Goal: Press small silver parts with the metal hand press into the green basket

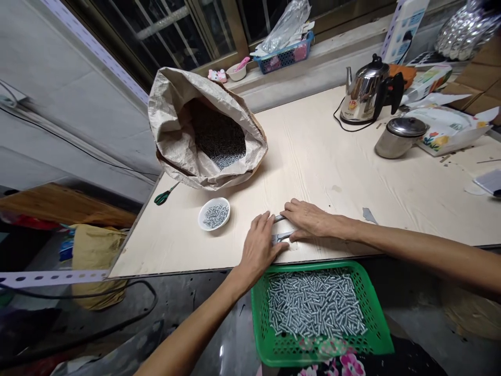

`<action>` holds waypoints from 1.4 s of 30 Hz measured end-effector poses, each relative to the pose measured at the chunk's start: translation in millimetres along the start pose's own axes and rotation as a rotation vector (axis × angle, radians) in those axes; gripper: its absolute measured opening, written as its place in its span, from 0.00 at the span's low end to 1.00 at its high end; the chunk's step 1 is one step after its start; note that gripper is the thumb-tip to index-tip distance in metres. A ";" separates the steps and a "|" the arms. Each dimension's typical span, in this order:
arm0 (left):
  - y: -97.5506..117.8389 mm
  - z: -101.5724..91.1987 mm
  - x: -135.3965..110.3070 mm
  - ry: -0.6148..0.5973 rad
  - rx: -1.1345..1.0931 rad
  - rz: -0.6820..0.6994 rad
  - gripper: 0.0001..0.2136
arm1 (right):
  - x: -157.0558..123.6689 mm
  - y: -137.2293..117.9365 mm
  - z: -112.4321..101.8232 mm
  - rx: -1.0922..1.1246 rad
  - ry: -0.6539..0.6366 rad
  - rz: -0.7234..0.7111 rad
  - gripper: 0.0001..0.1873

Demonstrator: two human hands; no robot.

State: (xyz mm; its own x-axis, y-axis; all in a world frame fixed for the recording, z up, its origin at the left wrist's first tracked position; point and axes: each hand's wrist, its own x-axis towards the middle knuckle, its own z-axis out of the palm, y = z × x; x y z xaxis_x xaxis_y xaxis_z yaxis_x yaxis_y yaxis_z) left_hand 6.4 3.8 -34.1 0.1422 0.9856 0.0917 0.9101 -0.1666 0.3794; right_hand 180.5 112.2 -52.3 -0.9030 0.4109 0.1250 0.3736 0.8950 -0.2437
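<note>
My left hand [256,245] is closed on the left end of a flat grey metal piece [281,237] at the table's front edge. My right hand [309,218] grips its right end, thumb below and fingers above. Two narrow grey bars show between the hands, with a gap of tabletop between them; the ends are hidden under my fingers. Just below, a green plastic basket [258,313] full of silver screws [315,303] sits against the table edge, over my lap. To the left stands a white bowl [201,219] of small screws.
A large open paper sack [172,115] of screws stands behind the bowl. Green-handled scissors [162,197] lie at the left. A steel kettle [362,94], a lidded steel pot [399,138] and packets are at the back right of the wooden table [309,156].
</note>
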 end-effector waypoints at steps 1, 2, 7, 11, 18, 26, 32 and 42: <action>1.1 3.2 7.7 -0.049 0.012 0.038 0.27 | -0.6 0.1 0.0 0.000 -0.012 0.008 0.27; 1.8 5.3 15.0 -0.105 0.028 0.061 0.27 | -1.3 0.0 -0.8 0.004 -0.030 0.018 0.29; 7.2 1.3 33.6 -0.270 0.139 0.041 0.16 | -4.7 -6.1 -10.1 0.045 -0.078 0.087 0.18; 12.8 -2.0 33.2 -0.252 0.119 -0.023 0.06 | -0.1 -12.4 -6.3 0.031 -0.080 0.108 0.02; 3.7 0.9 31.0 -0.171 0.089 -0.029 0.11 | 3.7 0.5 3.2 0.061 -0.014 0.017 0.09; -16.8 -27.6 -10.1 -0.049 0.107 -0.526 0.17 | -12.6 -12.0 7.8 0.139 0.149 -0.061 0.13; -27.0 -22.5 -6.9 -0.311 -0.100 -0.697 0.14 | 1.1 -29.8 32.7 0.021 0.162 0.026 0.05; 5.4 -53.1 -29.8 -0.238 0.480 -0.366 0.12 | 0.5 -26.7 43.7 0.062 0.244 -0.005 0.06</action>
State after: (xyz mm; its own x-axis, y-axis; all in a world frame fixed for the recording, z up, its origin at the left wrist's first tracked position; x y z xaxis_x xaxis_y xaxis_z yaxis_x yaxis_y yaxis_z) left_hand -13.5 -28.1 14.2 -0.1782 0.9649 -0.1929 0.9810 0.1590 -0.1112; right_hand 160.8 81.0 -87.8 -0.8241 0.4430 0.3529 0.3488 0.8879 -0.3001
